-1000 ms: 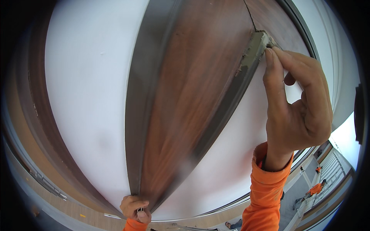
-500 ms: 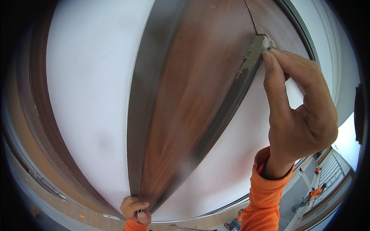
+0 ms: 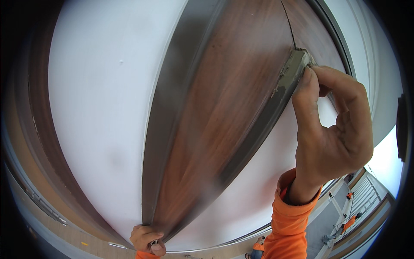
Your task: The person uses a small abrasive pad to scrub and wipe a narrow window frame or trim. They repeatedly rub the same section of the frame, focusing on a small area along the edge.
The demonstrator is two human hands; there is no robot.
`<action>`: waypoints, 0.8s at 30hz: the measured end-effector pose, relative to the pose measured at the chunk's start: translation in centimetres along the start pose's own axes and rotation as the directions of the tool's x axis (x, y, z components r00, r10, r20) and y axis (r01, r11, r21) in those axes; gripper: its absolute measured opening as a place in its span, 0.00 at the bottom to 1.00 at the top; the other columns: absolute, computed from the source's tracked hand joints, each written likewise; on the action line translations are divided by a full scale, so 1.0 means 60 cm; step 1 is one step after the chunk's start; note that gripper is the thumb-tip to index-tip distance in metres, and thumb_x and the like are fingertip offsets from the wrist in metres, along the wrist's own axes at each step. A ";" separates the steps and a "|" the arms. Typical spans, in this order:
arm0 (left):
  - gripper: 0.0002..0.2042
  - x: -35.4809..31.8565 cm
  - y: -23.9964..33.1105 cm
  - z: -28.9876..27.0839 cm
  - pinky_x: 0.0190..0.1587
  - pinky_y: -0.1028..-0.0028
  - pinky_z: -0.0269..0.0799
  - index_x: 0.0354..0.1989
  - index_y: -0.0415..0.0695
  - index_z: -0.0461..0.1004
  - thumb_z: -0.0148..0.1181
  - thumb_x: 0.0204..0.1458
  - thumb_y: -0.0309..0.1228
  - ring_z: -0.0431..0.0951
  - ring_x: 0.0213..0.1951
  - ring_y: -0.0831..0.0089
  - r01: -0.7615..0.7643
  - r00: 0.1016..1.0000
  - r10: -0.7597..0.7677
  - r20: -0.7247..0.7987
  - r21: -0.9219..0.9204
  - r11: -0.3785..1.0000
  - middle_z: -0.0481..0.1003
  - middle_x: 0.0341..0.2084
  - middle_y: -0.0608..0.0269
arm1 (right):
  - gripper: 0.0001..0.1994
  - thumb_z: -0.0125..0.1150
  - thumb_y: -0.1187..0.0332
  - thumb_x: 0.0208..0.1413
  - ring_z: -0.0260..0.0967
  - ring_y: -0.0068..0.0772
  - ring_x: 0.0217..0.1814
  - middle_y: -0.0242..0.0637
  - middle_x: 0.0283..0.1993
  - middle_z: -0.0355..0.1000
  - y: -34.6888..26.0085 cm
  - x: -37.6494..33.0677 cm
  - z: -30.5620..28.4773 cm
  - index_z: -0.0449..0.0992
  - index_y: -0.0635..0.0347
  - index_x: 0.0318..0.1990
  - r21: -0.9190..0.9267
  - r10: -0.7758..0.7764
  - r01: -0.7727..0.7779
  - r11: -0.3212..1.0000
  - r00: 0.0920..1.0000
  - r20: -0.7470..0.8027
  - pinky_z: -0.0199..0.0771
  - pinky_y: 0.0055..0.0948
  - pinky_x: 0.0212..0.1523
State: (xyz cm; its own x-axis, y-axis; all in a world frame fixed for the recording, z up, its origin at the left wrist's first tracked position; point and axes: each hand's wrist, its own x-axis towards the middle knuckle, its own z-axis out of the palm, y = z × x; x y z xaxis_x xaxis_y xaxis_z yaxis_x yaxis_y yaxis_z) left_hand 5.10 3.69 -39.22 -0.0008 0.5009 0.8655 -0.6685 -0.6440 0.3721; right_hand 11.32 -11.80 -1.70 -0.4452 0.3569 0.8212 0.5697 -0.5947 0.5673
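A wood-grain panel (image 3: 220,108) runs up the middle between a dark grey strip (image 3: 166,112) and a narrow dark edge (image 3: 254,140). Grey-green putty (image 3: 292,69) coats the upper end of that edge, ragged along its border. My right hand (image 3: 336,125) is closed in a pinch at the putty's corner; whatever lies between its fingertips is hidden. Down at the panel's lower end, my left hand (image 3: 145,238) has its fingers closed, with a small shiny metal bit showing between thumb and finger. Its kind cannot be made out.
White surfaces (image 3: 99,108) lie on both sides of the panel. A thin dark seam (image 3: 289,23) crosses the wood above the putty. Far below right, people in orange (image 3: 350,223) are near a railing (image 3: 366,196). Another person (image 3: 258,247) is below, beside my right sleeve.
The panel and its puttied end sit slightly lower and further right in the view. My right hand keeps its pinch at the putty's corner; my left hand stays closed at the lower end.
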 end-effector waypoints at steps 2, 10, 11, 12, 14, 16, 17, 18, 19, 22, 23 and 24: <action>0.21 -0.001 -0.001 0.003 0.21 0.75 0.59 0.26 0.45 0.74 0.49 0.63 0.49 0.65 0.15 0.76 0.008 1.000 -0.008 -0.004 -0.003 1.000 0.67 0.12 0.68 | 0.08 0.69 0.84 0.52 0.77 0.23 0.34 0.40 0.34 0.81 0.005 -0.005 0.000 0.80 0.68 0.40 0.012 0.015 -0.015 1.000 1.000 -0.015 0.78 0.21 0.41; 0.21 -0.006 -0.004 0.003 0.20 0.75 0.59 0.26 0.45 0.74 0.49 0.63 0.48 0.65 0.15 0.76 -0.009 1.000 0.010 -0.021 0.021 1.000 0.68 0.12 0.67 | 0.09 0.68 0.82 0.54 0.77 0.24 0.38 0.39 0.37 0.80 0.019 -0.015 -0.010 0.81 0.66 0.43 0.070 0.003 -0.007 0.998 0.998 0.058 0.78 0.22 0.42; 0.21 -0.008 -0.005 0.003 0.20 0.75 0.59 0.25 0.45 0.74 0.49 0.63 0.48 0.65 0.15 0.76 -0.007 1.000 0.008 -0.025 0.017 1.000 0.68 0.12 0.67 | 0.09 0.68 0.82 0.55 0.77 0.25 0.39 0.39 0.37 0.80 0.020 -0.015 -0.009 0.81 0.66 0.43 0.074 -0.015 0.010 0.997 0.998 0.055 0.78 0.22 0.42; 0.21 -0.010 -0.006 0.004 0.20 0.75 0.59 0.25 0.45 0.74 0.49 0.63 0.48 0.65 0.15 0.75 -0.003 1.000 0.003 -0.029 0.013 1.000 0.68 0.12 0.67 | 0.09 0.68 0.81 0.55 0.77 0.25 0.39 0.39 0.37 0.80 0.022 -0.016 -0.008 0.81 0.66 0.43 0.077 -0.031 0.027 0.997 0.998 0.055 0.78 0.22 0.42; 0.21 -0.009 -0.006 0.003 0.20 0.75 0.59 0.25 0.45 0.74 0.49 0.63 0.48 0.65 0.15 0.75 -0.005 1.000 0.005 -0.018 0.018 1.000 0.68 0.13 0.67 | 0.09 0.68 0.81 0.55 0.77 0.25 0.39 0.39 0.36 0.79 0.024 -0.016 -0.006 0.81 0.66 0.43 0.095 -0.060 0.055 0.994 0.997 0.051 0.78 0.22 0.41; 0.21 -0.007 -0.006 0.004 0.20 0.75 0.59 0.25 0.45 0.74 0.48 0.63 0.48 0.65 0.15 0.75 -0.011 1.000 0.012 -0.017 0.017 1.000 0.68 0.13 0.66 | 0.09 0.68 0.81 0.55 0.77 0.26 0.39 0.39 0.36 0.79 0.024 -0.011 -0.004 0.81 0.65 0.43 0.106 -0.074 0.068 0.992 0.996 0.058 0.78 0.23 0.42; 0.21 -0.007 -0.007 0.005 0.20 0.75 0.59 0.25 0.45 0.74 0.48 0.63 0.48 0.65 0.15 0.74 -0.019 1.000 0.019 -0.018 0.014 1.000 0.68 0.13 0.66 | 0.09 0.68 0.81 0.55 0.77 0.26 0.39 0.39 0.36 0.79 0.023 -0.009 -0.004 0.81 0.65 0.43 0.106 -0.074 0.067 0.992 0.995 0.063 0.78 0.23 0.42; 0.21 -0.006 -0.007 0.006 0.20 0.74 0.59 0.25 0.45 0.74 0.48 0.63 0.48 0.65 0.15 0.74 -0.026 0.999 0.027 -0.022 0.012 1.000 0.69 0.13 0.66 | 0.09 0.67 0.81 0.55 0.77 0.26 0.39 0.39 0.36 0.79 0.021 -0.006 -0.003 0.81 0.65 0.43 0.109 -0.074 0.066 0.992 0.995 0.067 0.78 0.23 0.42; 0.21 -0.005 -0.006 0.007 0.21 0.74 0.59 0.25 0.45 0.74 0.48 0.63 0.49 0.66 0.15 0.74 -0.024 1.000 0.025 -0.018 0.019 1.000 0.69 0.13 0.66 | 0.08 0.67 0.81 0.56 0.77 0.26 0.39 0.39 0.36 0.78 0.019 -0.003 -0.003 0.81 0.65 0.43 0.108 -0.070 0.063 0.992 0.995 0.069 0.78 0.23 0.42; 0.21 -0.002 -0.002 0.005 0.21 0.73 0.60 0.26 0.46 0.74 0.48 0.63 0.49 0.66 0.16 0.73 -0.018 1.000 0.018 0.002 0.032 0.999 0.69 0.13 0.67 | 0.08 0.65 0.82 0.56 0.77 0.27 0.39 0.39 0.36 0.78 0.017 0.002 -0.003 0.80 0.66 0.43 0.104 -0.075 0.067 0.992 0.994 0.080 0.79 0.24 0.44; 0.21 0.000 0.000 0.003 0.22 0.73 0.61 0.26 0.46 0.75 0.49 0.63 0.49 0.67 0.16 0.73 -0.017 1.000 0.016 0.013 0.034 0.999 0.69 0.14 0.67 | 0.08 0.65 0.83 0.56 0.77 0.27 0.39 0.39 0.36 0.78 0.016 0.004 -0.003 0.80 0.66 0.43 0.095 -0.080 0.071 0.993 0.993 0.087 0.79 0.24 0.44; 0.21 -0.001 -0.001 0.002 0.22 0.72 0.61 0.26 0.46 0.75 0.49 0.63 0.49 0.67 0.16 0.73 -0.017 1.000 0.016 0.022 0.037 0.999 0.69 0.14 0.68 | 0.08 0.64 0.84 0.57 0.77 0.27 0.39 0.39 0.36 0.78 0.014 0.004 -0.003 0.80 0.66 0.42 0.089 -0.083 0.075 0.993 0.992 0.091 0.79 0.25 0.44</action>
State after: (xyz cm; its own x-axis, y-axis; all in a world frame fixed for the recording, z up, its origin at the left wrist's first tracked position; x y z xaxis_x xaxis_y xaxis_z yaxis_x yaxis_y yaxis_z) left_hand 5.25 3.62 -39.24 0.0044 0.4777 0.8785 -0.6400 -0.6736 0.3695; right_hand 11.58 -12.37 -1.02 -0.4263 0.4695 0.7732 0.5941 -0.4993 0.6307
